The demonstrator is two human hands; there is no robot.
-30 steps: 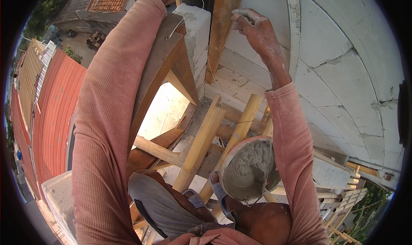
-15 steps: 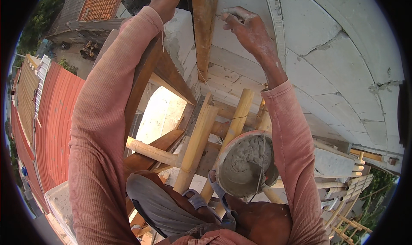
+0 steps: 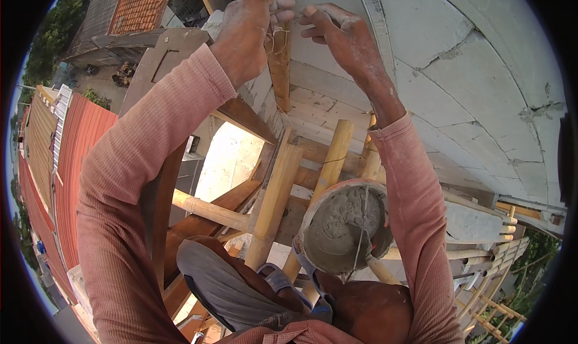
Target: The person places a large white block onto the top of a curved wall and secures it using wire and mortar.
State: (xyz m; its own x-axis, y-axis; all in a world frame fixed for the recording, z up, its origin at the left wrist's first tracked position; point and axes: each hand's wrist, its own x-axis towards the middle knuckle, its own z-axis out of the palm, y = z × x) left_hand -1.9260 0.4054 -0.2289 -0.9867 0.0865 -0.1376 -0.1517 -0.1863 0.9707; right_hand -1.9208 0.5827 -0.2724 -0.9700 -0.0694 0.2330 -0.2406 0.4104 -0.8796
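Note:
My left hand [image 3: 245, 37] is raised at the top, fingers curled around a thin string [image 3: 278, 48] that loops beneath them in front of a wooden post [image 3: 279, 73]. Facing it across a small gap, my right hand [image 3: 343, 40] has its thumb and fingers drawn together in a pinch; whatever lies between them is too small to make out. The right hand is in front of the pale block wall [image 3: 442, 37]. Below, between my forearms, a bucket [image 3: 311, 207] holds wet grey mortar [image 3: 340, 220], with a cord handle [image 3: 363, 223] across it.
Bamboo poles [image 3: 333, 154] and a thick timber [image 3: 274, 205] run under me beside my sandalled feet [image 3: 280, 284]. A dark wooden frame [image 3: 164, 211] stands by my left arm. Red metal roofing [image 3: 84, 181] lies far below left; bamboo scaffolding [image 3: 490, 290] is at the lower right.
My left hand has come down and to the right, toward my right hand, with the string now showing at its fingers. The right hand has shifted only slightly.

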